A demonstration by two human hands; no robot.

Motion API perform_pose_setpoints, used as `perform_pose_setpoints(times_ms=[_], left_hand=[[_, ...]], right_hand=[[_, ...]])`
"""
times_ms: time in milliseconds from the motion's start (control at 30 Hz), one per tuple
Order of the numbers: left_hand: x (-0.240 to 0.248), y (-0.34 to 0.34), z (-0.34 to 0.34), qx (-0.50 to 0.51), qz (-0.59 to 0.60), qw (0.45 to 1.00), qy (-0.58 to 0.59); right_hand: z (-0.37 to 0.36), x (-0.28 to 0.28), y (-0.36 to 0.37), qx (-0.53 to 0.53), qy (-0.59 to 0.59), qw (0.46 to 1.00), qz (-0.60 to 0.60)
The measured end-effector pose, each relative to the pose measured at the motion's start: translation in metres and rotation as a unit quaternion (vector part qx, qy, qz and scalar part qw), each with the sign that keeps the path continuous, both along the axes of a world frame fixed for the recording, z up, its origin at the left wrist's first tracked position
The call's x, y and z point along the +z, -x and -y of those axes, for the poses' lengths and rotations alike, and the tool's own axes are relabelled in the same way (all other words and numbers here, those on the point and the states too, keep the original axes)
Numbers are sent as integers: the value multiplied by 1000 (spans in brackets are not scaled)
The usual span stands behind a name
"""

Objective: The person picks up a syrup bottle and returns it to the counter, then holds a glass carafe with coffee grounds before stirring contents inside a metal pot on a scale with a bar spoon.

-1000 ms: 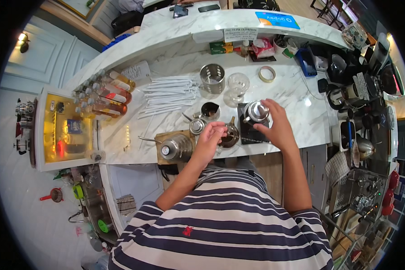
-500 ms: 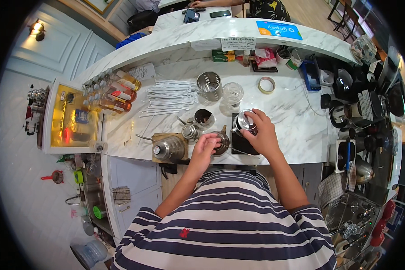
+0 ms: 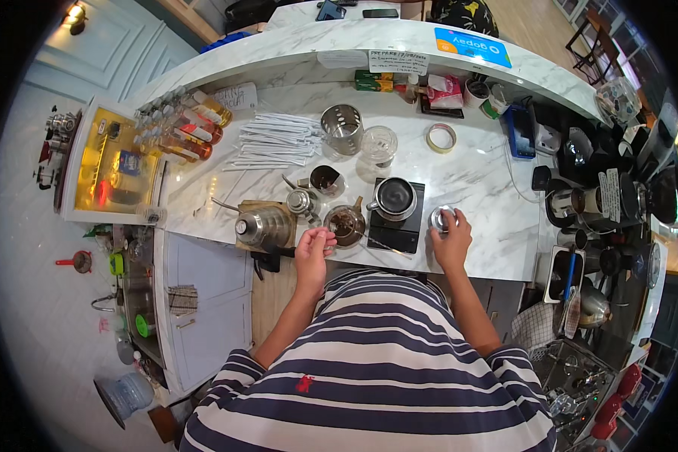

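My right hand (image 3: 452, 241) grips a small round metal piece (image 3: 441, 218) that rests on the marble counter (image 3: 482, 181), just right of a black scale (image 3: 399, 230). A metal cup (image 3: 394, 197) stands on the scale. My left hand (image 3: 313, 247) hovers at the counter's near edge with its fingers curled together and nothing visible in them. Its fingertips are close to a small metal cup of dark coffee grounds (image 3: 346, 224). A thin metal stick (image 3: 375, 242) lies from that cup across the scale's near corner.
A gooseneck kettle (image 3: 264, 226) sits on a wooden board to the left, with a small metal pitcher (image 3: 301, 202) beside it. Farther back are a perforated metal cylinder (image 3: 341, 128), a glass (image 3: 379, 143), a tape roll (image 3: 440, 137), wrapped straws (image 3: 271, 139) and syrup bottles (image 3: 192, 128). Coffee gear crowds the right.
My right hand carried the round metal piece off the scale and down onto the counter to its right. My left hand drew back from the cup of grounds toward me.
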State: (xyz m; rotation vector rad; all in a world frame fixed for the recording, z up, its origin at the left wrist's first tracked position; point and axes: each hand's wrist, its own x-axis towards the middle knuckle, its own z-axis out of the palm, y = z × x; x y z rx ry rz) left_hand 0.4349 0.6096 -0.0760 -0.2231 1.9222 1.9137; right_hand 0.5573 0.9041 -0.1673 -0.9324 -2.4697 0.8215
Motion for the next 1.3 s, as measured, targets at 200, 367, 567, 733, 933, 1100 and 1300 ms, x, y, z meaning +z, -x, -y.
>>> perform_pose_setpoints(times_ms=[200, 367, 567, 733, 933, 1100, 1300], left_hand=[[-18, 0, 7, 20, -15, 999, 31], [-36, -7, 16, -11, -1, 998, 70], [-52, -7, 20, -54, -43, 991, 118], [-67, -3, 32, -57, -51, 975, 208], [-115, 8, 51, -151, -21, 962, 229], [-116, 9, 48, -196, -21, 958, 207], [-124, 5, 59, -180, -145, 954, 190]], right_hand=[[8, -11, -9, 119, -99, 984, 87], [8, -19, -16, 129, -109, 983, 72], [16, -9, -18, 98, -95, 990, -21], [43, 16, -33, 104, -105, 986, -73], [86, 66, -12, 198, 245, 949, -11], [108, 71, 13, 215, 349, 909, -69], [126, 74, 10, 179, 353, 915, -81]])
